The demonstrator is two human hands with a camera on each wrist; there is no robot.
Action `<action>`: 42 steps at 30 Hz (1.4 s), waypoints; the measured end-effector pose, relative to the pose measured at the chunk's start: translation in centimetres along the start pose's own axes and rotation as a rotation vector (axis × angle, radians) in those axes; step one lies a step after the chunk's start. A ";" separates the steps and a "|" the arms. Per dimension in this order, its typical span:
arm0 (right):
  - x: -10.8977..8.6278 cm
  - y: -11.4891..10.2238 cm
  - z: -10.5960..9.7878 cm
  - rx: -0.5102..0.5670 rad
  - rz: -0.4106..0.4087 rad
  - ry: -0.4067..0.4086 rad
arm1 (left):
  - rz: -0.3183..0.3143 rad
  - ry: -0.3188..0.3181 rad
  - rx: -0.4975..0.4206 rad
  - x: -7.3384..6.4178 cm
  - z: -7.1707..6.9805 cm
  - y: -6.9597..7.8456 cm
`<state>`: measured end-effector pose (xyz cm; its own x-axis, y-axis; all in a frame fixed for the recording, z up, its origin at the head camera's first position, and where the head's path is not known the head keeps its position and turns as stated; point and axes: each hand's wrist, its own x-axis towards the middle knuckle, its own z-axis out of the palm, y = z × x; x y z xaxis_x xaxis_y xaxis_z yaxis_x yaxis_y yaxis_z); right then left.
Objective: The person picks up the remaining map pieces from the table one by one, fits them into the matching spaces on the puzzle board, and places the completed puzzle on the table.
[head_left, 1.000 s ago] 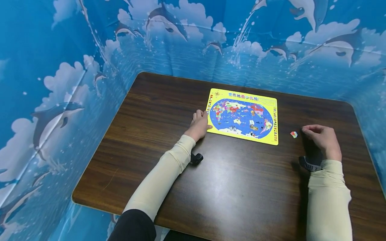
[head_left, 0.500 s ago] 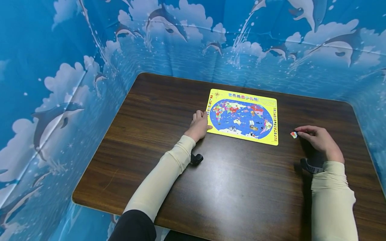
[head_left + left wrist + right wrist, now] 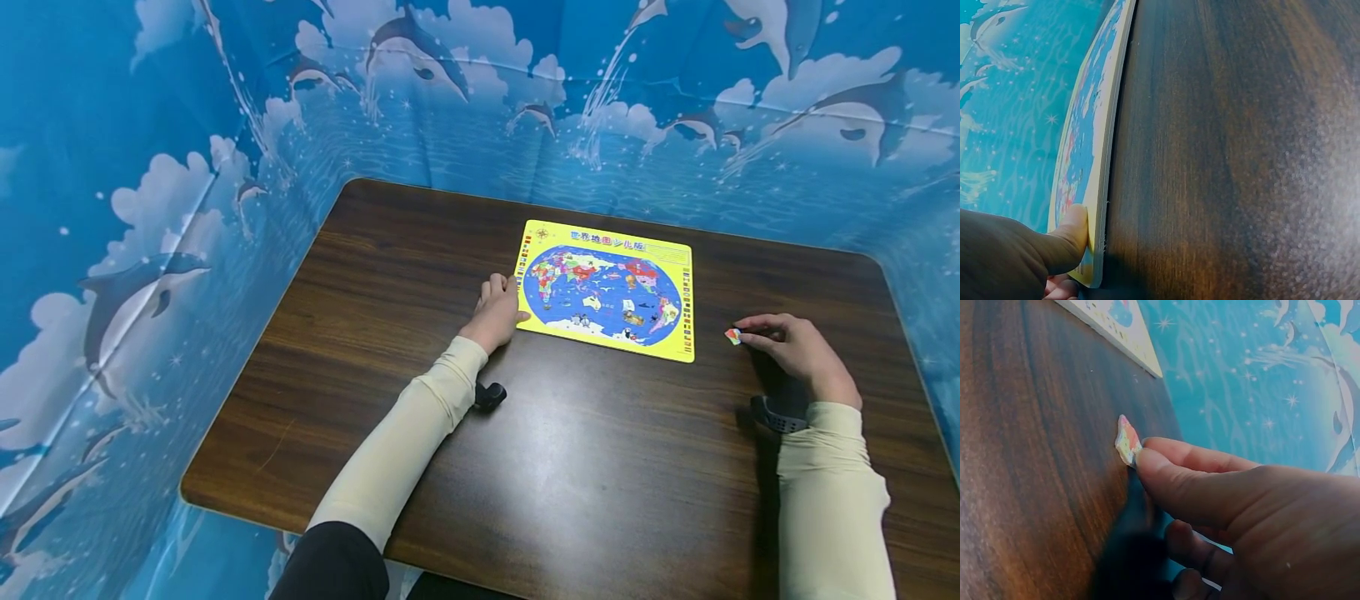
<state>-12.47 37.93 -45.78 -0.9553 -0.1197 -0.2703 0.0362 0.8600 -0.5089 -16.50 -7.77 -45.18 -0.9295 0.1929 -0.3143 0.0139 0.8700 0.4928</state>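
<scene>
A yellow-bordered world map puzzle board (image 3: 607, 348) lies flat on the dark wooden table. At its left edge my left hand (image 3: 493, 312) grips the corner; the left wrist view shows the thumb (image 3: 1074, 234) on the top face, the other fingers mostly hidden. To the right of the board, my right hand (image 3: 806, 350) pinches a small multicoloured puzzle piece (image 3: 732, 336) between thumb and forefinger. In the right wrist view that puzzle piece (image 3: 1127, 442) stands tilted up from the tabletop, one end at the fingertips; whether it still touches the wood I cannot tell.
The brown wood-grain table (image 3: 570, 467) has rounded corners. A blue curtain printed with dolphins (image 3: 480, 150) hangs close behind and to the left of it. Black straps with wrist cameras (image 3: 778, 417) sit at both wrists.
My right hand has moved a little left to the puzzle piece and taken it between thumb and forefinger; the piece has shifted slightly. My left hand stays on the board.
</scene>
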 end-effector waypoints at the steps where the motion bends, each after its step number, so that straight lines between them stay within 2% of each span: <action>1: 0.0 0.0 0.1 -0.001 0.002 0.003 | -0.002 -0.003 0.002 0.0 0.0 0.0; 12: 0.2 0.0 0.3 0.007 0.056 -0.006 | -0.010 -0.006 -0.019 0.1 0.0 0.1; 21: 0.0 -0.9 0.3 -0.020 0.032 0.011 | 0.000 -0.004 0.004 0.1 -0.1 0.1; 30: 0.5 -2.0 0.5 0.066 0.072 -0.106 | 0.003 -0.009 0.001 0.0 -0.2 0.2; 32: 0.6 -2.3 0.5 0.085 0.064 -0.110 | 0.004 -0.012 -0.003 0.0 -0.3 0.2; 36: 0.9 -3.8 0.4 0.123 0.014 -0.082 | 0.007 -0.019 -0.014 0.0 -0.3 0.3; 42: 3.2 -9.6 1.0 0.167 -0.042 -0.087 | -0.005 -0.019 -0.023 0.2 -0.3 0.2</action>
<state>-15.60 28.80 -42.59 -0.9285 -0.2023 -0.3114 0.0518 0.7599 -0.6480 -16.77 -7.69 -44.89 -0.9222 0.1979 -0.3322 0.0009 0.8602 0.5099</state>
